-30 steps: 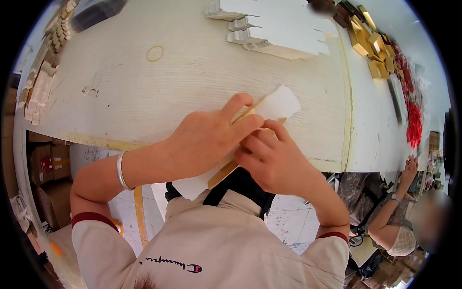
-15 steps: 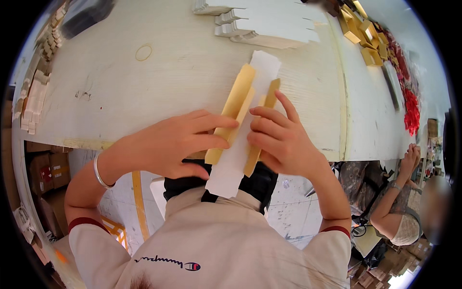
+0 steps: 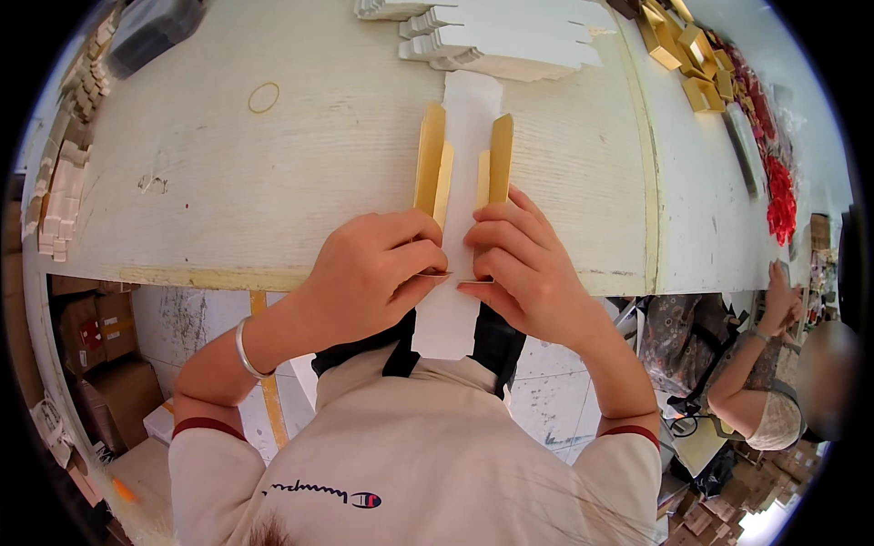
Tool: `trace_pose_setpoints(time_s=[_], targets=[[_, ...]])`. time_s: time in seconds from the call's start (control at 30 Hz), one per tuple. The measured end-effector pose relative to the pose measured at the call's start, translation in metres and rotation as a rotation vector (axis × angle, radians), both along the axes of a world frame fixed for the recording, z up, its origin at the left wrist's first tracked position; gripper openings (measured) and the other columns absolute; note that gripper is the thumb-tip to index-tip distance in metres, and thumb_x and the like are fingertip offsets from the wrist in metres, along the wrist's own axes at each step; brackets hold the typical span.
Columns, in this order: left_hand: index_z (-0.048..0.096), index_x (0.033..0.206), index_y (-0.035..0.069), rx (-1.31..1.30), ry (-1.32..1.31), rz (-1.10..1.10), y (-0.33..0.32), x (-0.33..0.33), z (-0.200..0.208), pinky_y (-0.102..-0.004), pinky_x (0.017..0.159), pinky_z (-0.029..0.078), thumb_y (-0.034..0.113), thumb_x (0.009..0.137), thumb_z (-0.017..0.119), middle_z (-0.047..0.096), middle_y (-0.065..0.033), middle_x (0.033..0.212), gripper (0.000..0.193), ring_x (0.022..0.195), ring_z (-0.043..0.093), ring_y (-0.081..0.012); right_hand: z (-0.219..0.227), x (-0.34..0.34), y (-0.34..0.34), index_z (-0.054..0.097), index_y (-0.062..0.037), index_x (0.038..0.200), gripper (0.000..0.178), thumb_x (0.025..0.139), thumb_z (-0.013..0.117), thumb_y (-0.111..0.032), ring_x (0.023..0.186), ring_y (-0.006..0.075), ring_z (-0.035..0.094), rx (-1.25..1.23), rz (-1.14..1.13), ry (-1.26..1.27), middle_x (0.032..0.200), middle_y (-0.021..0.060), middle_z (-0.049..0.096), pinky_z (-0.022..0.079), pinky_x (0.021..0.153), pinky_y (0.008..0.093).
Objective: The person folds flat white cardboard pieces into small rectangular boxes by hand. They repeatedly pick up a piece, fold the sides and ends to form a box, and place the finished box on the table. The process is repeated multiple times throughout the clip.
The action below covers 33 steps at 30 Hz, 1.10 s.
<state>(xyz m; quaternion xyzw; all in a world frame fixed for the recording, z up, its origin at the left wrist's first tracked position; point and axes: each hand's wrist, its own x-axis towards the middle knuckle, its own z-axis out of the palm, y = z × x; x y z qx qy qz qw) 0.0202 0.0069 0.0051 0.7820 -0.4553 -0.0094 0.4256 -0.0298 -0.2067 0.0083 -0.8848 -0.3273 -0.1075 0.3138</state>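
- Pale table, finely grained like wood, fills the background; yellowish tape runs along its near edge.
- Carton lies partly on this table, in front of the person; its near end reaches past the edge, toward the waist.
- Its long axis goes straight away from the body, and the far end points to the white stack (whether they touch, I cannot tell).
- Left hand is curled almost closed, thumb near the fingers, pinching the near part of the left wall.
- Right hand pinches the right wall similarly, with little gap.
- Fingers hide much of both walls' near parts; the stack is cut off above.
- Material looks like stiff, smooth card: flat white strip, upright golden walls.
- Rubber band makes a thin ring.
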Motion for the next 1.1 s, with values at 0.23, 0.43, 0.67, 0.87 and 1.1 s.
trace_pose_setpoints(time_s=[0.23,0.43,0.67,0.87,1.1], targets=[[0.064,0.085,0.002,0.024,-0.036,0.006,-0.003,-0.011,0.0,-0.0335,0.063,0.052,-0.001,0.077,0.07,0.063,-0.0089,0.09,0.01,0.075,0.063,-0.0266,-0.001,-0.003,0.008,0.055,-0.0021,0.08,0.024,0.071,0.076,-0.009,0.109,0.0306,0.053,-0.003,-0.053,-0.045,0.1,0.0106,0.056,0.039,0.105,0.0522],[0.064,0.091,0.001,0.025,0.162,0.001,-0.003,-0.011,0.006,-0.0327,0.064,0.053,-0.003,0.079,0.068,0.063,-0.0102,0.09,0.014,0.075,0.064,-0.0267,0.0,-0.005,0.01,0.052,-0.0027,0.083,0.027,0.071,0.075,-0.01,0.114,0.0322,0.052,0.05,-0.074,0.034,0.102,0.01,0.057,0.039,0.105,0.0518],[0.066,0.087,0.002,-0.079,0.027,-0.004,-0.009,-0.01,-0.005,-0.0333,0.059,0.05,-0.001,0.078,0.068,0.061,-0.0082,0.084,0.01,0.07,0.061,-0.0251,0.006,-0.001,0.006,0.052,-0.0027,0.084,0.029,0.071,0.075,-0.015,0.117,0.0333,0.052,0.006,-0.029,0.025,0.109,0.0108,0.059,0.039,0.105,0.0516],[0.068,0.086,0.001,-0.058,0.105,-0.019,-0.006,-0.01,-0.002,-0.0311,0.054,0.047,-0.004,0.075,0.069,0.061,-0.0081,0.084,0.012,0.066,0.06,-0.0224,0.001,-0.026,-0.002,0.059,-0.0058,0.097,0.026,0.075,0.071,-0.014,0.116,0.0303,0.054,-0.051,-0.152,-0.109,0.13,0.0096,0.057,0.043,0.1,0.045],[0.068,0.093,0.0,-0.033,0.094,-0.044,-0.008,-0.01,0.0,-0.0301,0.053,0.045,-0.006,0.073,0.071,0.059,-0.0089,0.085,0.021,0.063,0.057,-0.021,-0.018,-0.045,0.004,0.066,-0.002,0.1,0.03,0.071,0.069,-0.004,0.085,0.0221,0.059,-0.127,-0.149,-0.359,0.118,0.0149,0.063,0.049,0.067,0.0302]])
